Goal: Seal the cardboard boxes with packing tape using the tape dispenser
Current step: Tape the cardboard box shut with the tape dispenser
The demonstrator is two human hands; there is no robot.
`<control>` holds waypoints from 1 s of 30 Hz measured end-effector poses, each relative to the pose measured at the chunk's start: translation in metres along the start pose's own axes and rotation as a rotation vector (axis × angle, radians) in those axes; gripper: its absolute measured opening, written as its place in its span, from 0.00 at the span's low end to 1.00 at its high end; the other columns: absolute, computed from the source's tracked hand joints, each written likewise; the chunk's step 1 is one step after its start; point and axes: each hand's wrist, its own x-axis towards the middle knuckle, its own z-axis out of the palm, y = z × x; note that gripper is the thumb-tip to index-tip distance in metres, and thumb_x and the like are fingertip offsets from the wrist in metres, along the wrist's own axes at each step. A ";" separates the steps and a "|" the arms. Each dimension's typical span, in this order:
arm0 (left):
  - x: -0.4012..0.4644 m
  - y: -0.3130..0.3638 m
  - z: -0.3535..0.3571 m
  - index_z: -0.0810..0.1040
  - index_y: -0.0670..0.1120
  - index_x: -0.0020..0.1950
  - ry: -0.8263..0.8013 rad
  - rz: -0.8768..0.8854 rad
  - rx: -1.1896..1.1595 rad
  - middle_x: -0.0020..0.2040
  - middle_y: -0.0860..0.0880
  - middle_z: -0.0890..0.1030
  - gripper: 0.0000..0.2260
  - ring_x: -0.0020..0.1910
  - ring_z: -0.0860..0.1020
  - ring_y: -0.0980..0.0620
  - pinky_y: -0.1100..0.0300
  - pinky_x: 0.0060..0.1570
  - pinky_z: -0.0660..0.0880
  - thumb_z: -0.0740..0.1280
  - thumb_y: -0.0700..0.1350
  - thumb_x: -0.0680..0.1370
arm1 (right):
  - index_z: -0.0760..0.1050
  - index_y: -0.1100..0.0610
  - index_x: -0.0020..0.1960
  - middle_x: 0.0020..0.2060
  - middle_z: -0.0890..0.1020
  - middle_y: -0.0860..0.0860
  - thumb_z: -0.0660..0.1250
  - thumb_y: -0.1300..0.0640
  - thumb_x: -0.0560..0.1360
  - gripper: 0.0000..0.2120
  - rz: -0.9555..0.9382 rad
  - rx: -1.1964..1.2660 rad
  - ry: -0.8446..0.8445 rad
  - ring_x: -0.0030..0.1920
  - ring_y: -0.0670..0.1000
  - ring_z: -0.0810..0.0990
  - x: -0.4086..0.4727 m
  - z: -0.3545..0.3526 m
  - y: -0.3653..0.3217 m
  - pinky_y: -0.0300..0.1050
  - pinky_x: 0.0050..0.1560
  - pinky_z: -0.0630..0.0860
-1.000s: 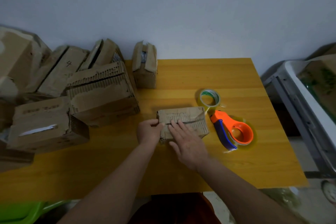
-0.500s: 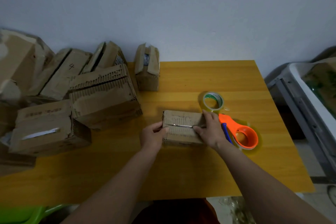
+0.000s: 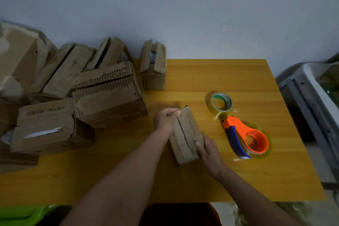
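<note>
Nearest, bare yellow table (image 3: 238, 180) open along front edge and right side. Small cardboard box (image 3: 185, 137) mid-table, turned diagonal, top seam showing. Right hand (image 3: 208, 150) curled over its near end, fingers closed on the corner. Left hand (image 3: 166, 119) pinched shut on far end. Just right, apart from box: orange tape dispenser (image 3: 245, 136), then clear tape roll (image 3: 221, 103) beyond it. Left and back edge crowded by stacked boxes (image 3: 102, 97); lone upright box (image 3: 153, 71) at rear.

We cannot see the far-left boxes (image 3: 16, 57) whole — the frame's edge cuts them — nor the small box's (image 3: 185, 137) underside.
</note>
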 end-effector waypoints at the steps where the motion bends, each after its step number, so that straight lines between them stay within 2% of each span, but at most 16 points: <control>1: 0.000 0.003 0.000 0.83 0.51 0.50 -0.006 0.011 0.017 0.48 0.51 0.83 0.06 0.45 0.80 0.53 0.58 0.44 0.78 0.67 0.49 0.78 | 0.62 0.49 0.74 0.62 0.70 0.53 0.55 0.50 0.82 0.21 -0.008 -0.010 -0.007 0.63 0.49 0.66 0.000 0.001 0.002 0.46 0.68 0.63; 3: -0.001 0.009 -0.002 0.82 0.53 0.52 -0.041 -0.009 0.046 0.48 0.52 0.82 0.12 0.46 0.79 0.54 0.59 0.42 0.75 0.60 0.54 0.81 | 0.60 0.49 0.74 0.63 0.69 0.53 0.53 0.50 0.82 0.21 -0.035 -0.029 -0.020 0.66 0.51 0.65 -0.001 0.001 0.000 0.48 0.70 0.62; 5: 0.002 0.010 -0.005 0.77 0.54 0.63 -0.081 -0.018 0.119 0.59 0.49 0.80 0.18 0.57 0.77 0.50 0.54 0.53 0.73 0.52 0.57 0.83 | 0.56 0.49 0.76 0.65 0.67 0.54 0.53 0.48 0.82 0.23 -0.015 -0.070 -0.008 0.68 0.53 0.64 -0.001 -0.002 -0.004 0.48 0.70 0.61; 7: -0.002 0.005 -0.011 0.61 0.54 0.77 -0.070 0.029 0.199 0.75 0.47 0.65 0.22 0.73 0.63 0.46 0.46 0.70 0.62 0.48 0.57 0.83 | 0.51 0.49 0.78 0.67 0.64 0.55 0.54 0.45 0.81 0.28 0.006 -0.147 0.088 0.69 0.54 0.61 0.003 -0.008 -0.016 0.48 0.70 0.59; 8: -0.011 -0.001 -0.013 0.53 0.54 0.79 -0.045 0.080 0.228 0.78 0.48 0.57 0.24 0.77 0.56 0.47 0.45 0.73 0.57 0.49 0.57 0.83 | 0.50 0.50 0.78 0.68 0.63 0.55 0.55 0.45 0.81 0.29 -0.044 -0.216 0.161 0.70 0.54 0.61 0.006 -0.012 -0.025 0.48 0.70 0.58; 10: -0.039 -0.022 -0.019 0.45 0.51 0.80 -0.001 0.218 0.313 0.80 0.49 0.48 0.30 0.78 0.50 0.48 0.48 0.74 0.52 0.53 0.58 0.82 | 0.53 0.51 0.78 0.70 0.62 0.56 0.56 0.47 0.81 0.28 -0.210 -0.329 0.260 0.71 0.55 0.60 0.020 -0.018 -0.043 0.47 0.70 0.57; 11: -0.055 -0.033 -0.021 0.43 0.49 0.80 -0.025 0.292 0.373 0.80 0.49 0.45 0.35 0.78 0.47 0.50 0.51 0.74 0.50 0.57 0.61 0.80 | 0.55 0.51 0.77 0.72 0.62 0.55 0.57 0.47 0.81 0.27 -0.285 -0.368 0.251 0.71 0.56 0.59 0.032 -0.019 -0.050 0.48 0.71 0.56; 14: -0.084 -0.059 -0.019 0.32 0.46 0.77 -0.242 0.383 0.632 0.76 0.48 0.30 0.54 0.75 0.34 0.53 0.56 0.72 0.41 0.64 0.71 0.70 | 0.62 0.51 0.75 0.73 0.63 0.52 0.57 0.47 0.81 0.23 -0.339 -0.464 0.067 0.72 0.57 0.59 0.074 -0.011 -0.064 0.49 0.71 0.56; 16: -0.084 -0.067 -0.015 0.28 0.44 0.75 -0.252 0.413 0.837 0.73 0.46 0.25 0.60 0.72 0.27 0.51 0.55 0.72 0.38 0.66 0.72 0.66 | 0.70 0.57 0.67 0.67 0.68 0.56 0.58 0.49 0.81 0.19 -0.299 -0.464 0.008 0.67 0.60 0.65 0.093 -0.002 -0.069 0.47 0.66 0.58; 19: -0.075 -0.061 -0.019 0.29 0.43 0.75 -0.208 0.460 0.946 0.74 0.45 0.27 0.58 0.71 0.27 0.51 0.56 0.72 0.35 0.66 0.70 0.69 | 0.74 0.59 0.57 0.58 0.71 0.58 0.59 0.49 0.81 0.14 -0.178 -0.385 0.046 0.59 0.61 0.67 0.104 0.001 -0.072 0.48 0.59 0.60; 22: -0.069 -0.057 -0.027 0.30 0.45 0.76 -0.220 0.497 1.007 0.73 0.47 0.26 0.54 0.72 0.27 0.52 0.56 0.71 0.34 0.63 0.69 0.71 | 0.73 0.58 0.58 0.58 0.71 0.58 0.58 0.51 0.81 0.13 -0.143 -0.236 0.041 0.61 0.61 0.67 0.104 -0.012 -0.075 0.45 0.60 0.60; 23: -0.068 -0.056 -0.028 0.31 0.46 0.77 -0.222 0.508 1.019 0.73 0.48 0.26 0.52 0.72 0.27 0.52 0.56 0.71 0.35 0.63 0.69 0.72 | 0.70 0.56 0.64 0.62 0.69 0.58 0.57 0.51 0.81 0.15 -0.141 -0.159 0.034 0.66 0.60 0.66 0.098 -0.018 -0.073 0.45 0.64 0.60; 25: -0.065 -0.053 -0.028 0.35 0.48 0.78 -0.235 0.559 1.037 0.73 0.51 0.26 0.47 0.72 0.28 0.53 0.55 0.73 0.38 0.62 0.67 0.74 | 0.54 0.52 0.77 0.72 0.59 0.55 0.60 0.49 0.80 0.28 -0.161 -0.038 -0.015 0.73 0.53 0.57 0.070 -0.025 -0.063 0.44 0.71 0.55; 27: -0.061 -0.049 -0.025 0.38 0.50 0.79 -0.290 0.600 1.033 0.73 0.54 0.28 0.44 0.73 0.29 0.54 0.52 0.75 0.45 0.61 0.65 0.75 | 0.43 0.48 0.78 0.75 0.51 0.49 0.67 0.48 0.76 0.41 -0.246 -0.036 -0.096 0.74 0.47 0.51 0.034 -0.024 -0.040 0.42 0.72 0.51; 28: -0.059 -0.047 -0.024 0.39 0.50 0.79 -0.320 0.603 1.018 0.73 0.55 0.28 0.43 0.73 0.29 0.54 0.51 0.75 0.48 0.62 0.64 0.75 | 0.43 0.45 0.78 0.75 0.50 0.48 0.69 0.49 0.75 0.43 -0.285 -0.065 -0.155 0.74 0.46 0.50 0.018 -0.023 -0.027 0.42 0.73 0.51; 30: -0.053 -0.046 -0.023 0.41 0.52 0.79 -0.357 0.615 1.006 0.73 0.57 0.29 0.42 0.72 0.29 0.55 0.49 0.74 0.53 0.63 0.62 0.76 | 0.49 0.37 0.75 0.74 0.53 0.48 0.71 0.54 0.74 0.40 -0.329 -0.110 -0.228 0.75 0.48 0.53 0.001 -0.021 -0.004 0.42 0.74 0.55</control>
